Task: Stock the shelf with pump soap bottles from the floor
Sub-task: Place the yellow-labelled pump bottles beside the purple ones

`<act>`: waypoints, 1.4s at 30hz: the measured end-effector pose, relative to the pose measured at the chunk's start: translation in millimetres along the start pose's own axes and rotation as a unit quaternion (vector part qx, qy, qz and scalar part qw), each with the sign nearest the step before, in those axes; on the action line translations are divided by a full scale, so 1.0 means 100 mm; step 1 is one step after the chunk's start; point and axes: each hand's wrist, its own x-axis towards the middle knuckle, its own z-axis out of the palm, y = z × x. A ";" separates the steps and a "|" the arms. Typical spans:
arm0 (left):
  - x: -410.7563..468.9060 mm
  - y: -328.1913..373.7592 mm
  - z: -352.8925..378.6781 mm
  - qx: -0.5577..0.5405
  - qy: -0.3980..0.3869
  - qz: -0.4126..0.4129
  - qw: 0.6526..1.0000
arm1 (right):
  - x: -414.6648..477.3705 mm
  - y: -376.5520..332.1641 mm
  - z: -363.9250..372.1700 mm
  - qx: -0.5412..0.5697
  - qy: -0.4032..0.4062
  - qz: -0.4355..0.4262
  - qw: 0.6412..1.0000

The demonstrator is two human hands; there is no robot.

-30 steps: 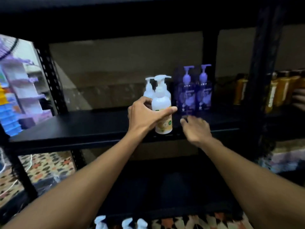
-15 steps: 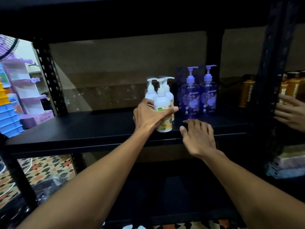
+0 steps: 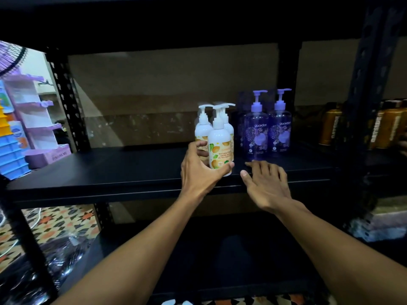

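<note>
Fingers of the left hand [image 3: 199, 172] are curling round the lower body of a white plastic pump soap bottle with an orange fruit label [image 3: 220, 139], thumb across its front, and the bottle is standing upright near the front edge of the black metal shelf [image 3: 110, 172]. Just right of that thumb, the right hand [image 3: 266, 183] is lying flat on the shelf with fingers straight and spread, holding nothing, its fingertips nearing two translucent purple pump bottles [image 3: 256, 133]. Two more white pump bottles [image 3: 203, 128] are standing right behind the left fingers, while white pump tops [image 3: 169, 302] are showing far below both hands, by the patterned tiled floor [image 3: 55, 223].
</note>
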 end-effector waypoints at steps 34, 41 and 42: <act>0.14 0.09 0.21 0.046 0.063 -0.090 0.993 | -0.01 -0.01 0.00 -0.008 -0.008 0.005 1.000; 0.13 0.10 0.21 0.067 0.054 -0.082 0.993 | -0.01 -0.02 -0.01 -0.006 -0.012 0.004 1.000; 0.12 0.10 0.22 0.072 0.053 -0.079 0.993 | -0.02 -0.01 -0.01 -0.006 -0.011 0.003 1.000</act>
